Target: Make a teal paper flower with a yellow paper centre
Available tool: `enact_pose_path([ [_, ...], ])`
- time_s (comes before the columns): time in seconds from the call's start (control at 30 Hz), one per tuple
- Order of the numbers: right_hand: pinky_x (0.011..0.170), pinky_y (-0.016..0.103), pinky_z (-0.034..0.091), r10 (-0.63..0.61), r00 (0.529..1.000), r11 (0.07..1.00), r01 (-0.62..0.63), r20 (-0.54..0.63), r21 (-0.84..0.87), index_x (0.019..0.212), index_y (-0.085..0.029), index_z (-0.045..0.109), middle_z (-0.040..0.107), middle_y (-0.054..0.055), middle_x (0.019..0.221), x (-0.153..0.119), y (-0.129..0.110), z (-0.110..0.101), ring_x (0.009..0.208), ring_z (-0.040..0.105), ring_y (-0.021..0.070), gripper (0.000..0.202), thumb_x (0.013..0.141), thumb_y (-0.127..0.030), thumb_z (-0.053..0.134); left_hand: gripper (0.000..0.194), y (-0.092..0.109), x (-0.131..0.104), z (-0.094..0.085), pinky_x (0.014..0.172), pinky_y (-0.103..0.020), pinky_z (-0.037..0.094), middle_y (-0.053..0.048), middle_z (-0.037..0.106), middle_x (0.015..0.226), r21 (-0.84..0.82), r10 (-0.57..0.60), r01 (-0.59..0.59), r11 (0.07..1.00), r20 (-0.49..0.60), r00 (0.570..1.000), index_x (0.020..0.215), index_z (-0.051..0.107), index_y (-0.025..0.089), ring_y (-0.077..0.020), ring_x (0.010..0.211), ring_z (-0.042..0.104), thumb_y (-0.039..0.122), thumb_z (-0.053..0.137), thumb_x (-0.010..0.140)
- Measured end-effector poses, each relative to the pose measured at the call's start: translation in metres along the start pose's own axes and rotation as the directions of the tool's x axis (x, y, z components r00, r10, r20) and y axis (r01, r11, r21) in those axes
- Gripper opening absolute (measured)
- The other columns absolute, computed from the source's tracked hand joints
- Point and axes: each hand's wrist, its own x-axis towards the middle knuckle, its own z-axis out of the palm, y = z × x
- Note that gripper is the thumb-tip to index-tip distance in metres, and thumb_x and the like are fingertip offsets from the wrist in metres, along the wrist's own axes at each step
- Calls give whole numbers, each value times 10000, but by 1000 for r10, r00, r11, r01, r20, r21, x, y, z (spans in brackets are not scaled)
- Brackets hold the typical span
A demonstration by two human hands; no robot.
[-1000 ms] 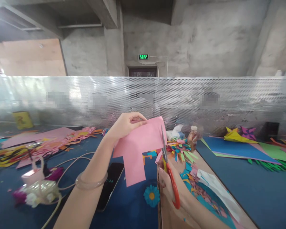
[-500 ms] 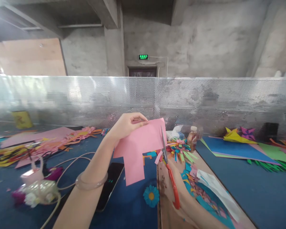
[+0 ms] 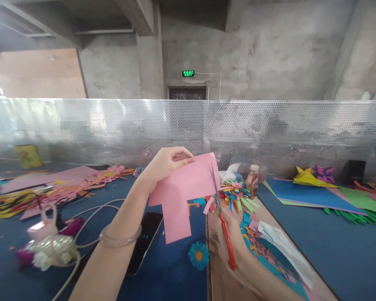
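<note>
A sheet of pink paper (image 3: 177,202) with a stepped lower edge is held up over the table by my left hand (image 3: 172,161), thumb and fingers pinching its top edge. My right hand (image 3: 228,228) grips red-handled scissors (image 3: 228,242), partly behind the handles. The scissor blades point up and lie across the right end of the paper, near its edge. Whether the blades are fully closed is hard to make out. Below the paper, a blue paper flower (image 3: 198,255) with a yellow centre lies on the table.
A phone (image 3: 147,240) lies beneath my left forearm, near white cables (image 3: 97,209). Coloured paper strips (image 3: 235,194) and a bottle (image 3: 252,180) stand beyond my right hand. Blue paper sheets (image 3: 310,194) lie right, pink sheets (image 3: 59,177) left. A perforated metal screen (image 3: 188,129) runs behind.
Hands, paper and scissors keep nearly the same place. The strip of paper right of the blades leans slightly further outward. The view has tilted a little.
</note>
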Motion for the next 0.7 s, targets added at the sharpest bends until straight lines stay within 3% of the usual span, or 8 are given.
enact_pose_path([
  [0.2,835,369,450,-57,997,996,53,-55,-72,532,-222,440,596,29,721,0,3,-2,966,525,257,231,698,-320,568,113,2,0,0,838,-318,489,-18,708,868,9,-15,15,1000,3,1000,822,665,204,-171,865,643,297,643,761],
  [0.53,822,367,459,-64,997,989,57,-46,-139,503,-221,452,585,39,698,-1,5,-6,937,539,247,268,726,-340,542,128,1,1,0,821,-311,489,-28,703,860,1,-15,15,1000,12,1000,826,664,193,-172,862,640,300,636,760],
  [0.7,724,359,484,-32,999,986,25,-39,-166,511,-223,449,540,25,592,-2,7,-7,828,557,244,257,708,-338,568,118,1,1,0,835,-309,485,-28,704,867,6,-19,19,1000,19,1000,821,663,191,-165,862,640,290,634,764],
])
